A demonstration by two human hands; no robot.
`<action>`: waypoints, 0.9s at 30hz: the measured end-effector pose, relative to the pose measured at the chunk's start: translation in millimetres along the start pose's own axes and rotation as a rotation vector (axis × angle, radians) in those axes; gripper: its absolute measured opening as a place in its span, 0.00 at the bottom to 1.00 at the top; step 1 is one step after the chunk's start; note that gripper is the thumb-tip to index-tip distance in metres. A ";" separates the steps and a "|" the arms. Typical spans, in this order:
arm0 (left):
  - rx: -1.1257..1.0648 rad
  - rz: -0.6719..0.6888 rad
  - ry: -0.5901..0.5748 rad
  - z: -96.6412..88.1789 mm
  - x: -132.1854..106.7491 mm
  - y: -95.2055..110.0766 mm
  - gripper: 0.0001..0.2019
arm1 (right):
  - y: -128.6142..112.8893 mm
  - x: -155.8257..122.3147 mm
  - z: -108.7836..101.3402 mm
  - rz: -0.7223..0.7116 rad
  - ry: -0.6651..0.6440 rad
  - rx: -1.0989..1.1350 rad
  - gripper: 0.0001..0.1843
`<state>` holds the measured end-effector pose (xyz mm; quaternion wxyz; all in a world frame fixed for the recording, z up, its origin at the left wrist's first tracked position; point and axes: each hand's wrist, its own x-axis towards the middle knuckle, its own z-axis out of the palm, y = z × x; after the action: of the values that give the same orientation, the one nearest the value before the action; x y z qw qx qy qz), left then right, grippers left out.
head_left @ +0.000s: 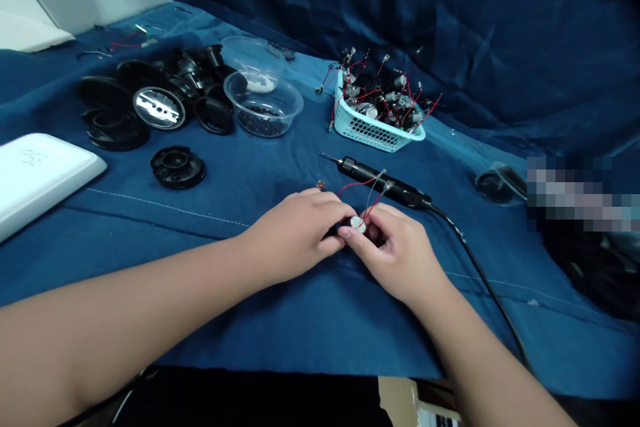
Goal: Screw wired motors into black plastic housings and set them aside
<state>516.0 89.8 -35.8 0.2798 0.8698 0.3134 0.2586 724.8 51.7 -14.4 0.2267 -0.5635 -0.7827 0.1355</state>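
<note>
As hands (306, 230) pinch motor (358, 223), wired — white end (357, 221) upward

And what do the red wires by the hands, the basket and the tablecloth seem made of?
Red wires: probably plastic-coated, smooth, evenly coloured; cores hidden.
Basket: likely moulded plastic, slight sheen; regular holes in its wall.
Tablecloth: woven-looking fabric, matte; creases and pale stitching, fibre unclear.
</note>
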 end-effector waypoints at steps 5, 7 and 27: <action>0.029 0.019 -0.015 4.0 -0.6 2.7 0.09 | 0.5 0.9 5.1 -0.049 -0.014 -0.101 0.26; 0.027 0.011 -0.008 4.5 -0.5 3.2 0.07 | 0.0 1.0 4.9 -0.057 -0.026 -0.141 0.25; 0.079 0.017 -0.011 4.4 -1.4 4.9 0.07 | -3.3 -3.2 5.5 -0.036 -0.015 -0.257 0.27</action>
<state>519.7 84.3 -36.2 0.2446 0.8844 0.3142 0.2436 720.2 47.9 -18.2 0.1494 -0.5727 -0.8053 0.0340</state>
